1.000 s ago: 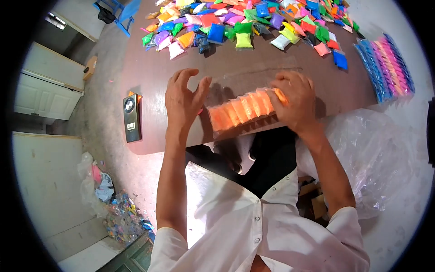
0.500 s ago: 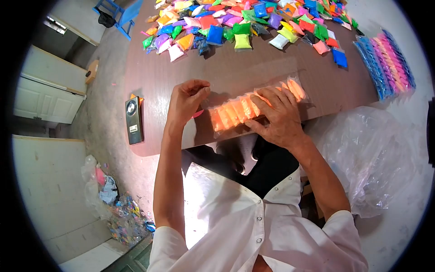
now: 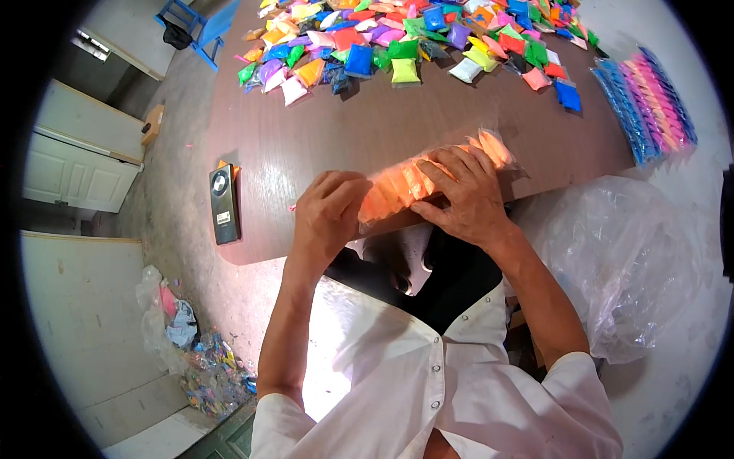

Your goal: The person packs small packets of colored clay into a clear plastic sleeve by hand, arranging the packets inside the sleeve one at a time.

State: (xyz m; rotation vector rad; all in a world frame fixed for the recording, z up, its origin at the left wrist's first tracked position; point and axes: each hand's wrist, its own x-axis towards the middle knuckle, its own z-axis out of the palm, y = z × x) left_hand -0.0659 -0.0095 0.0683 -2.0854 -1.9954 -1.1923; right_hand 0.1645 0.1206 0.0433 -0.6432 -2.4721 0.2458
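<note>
A clear plastic bag of orange packets (image 3: 397,190) lies slantwise near the front edge of the table, the packets lined up in a row. My right hand (image 3: 468,187) grips its right half, fingers over the top and thumb along the near side. At the bag's left end is my left hand (image 3: 330,210), its fingers curled together against the plastic. Those fingertips are turned away, so what they pinch is hidden. A small pinkish-red bit (image 3: 292,207) shows just left of that hand.
Many small colored packets (image 3: 405,71) are heaped along the table's far side. Bagged rows of blue and pink packets (image 3: 646,107) lie at the right edge. A phone (image 3: 224,205) rests at the left. A large clear plastic sheet (image 3: 612,260) hangs at the right; a blue chair (image 3: 202,34) stands beyond.
My left hand has come down and slightly right, from above the table to the left end of the orange bag. My right hand stays on the bag.
</note>
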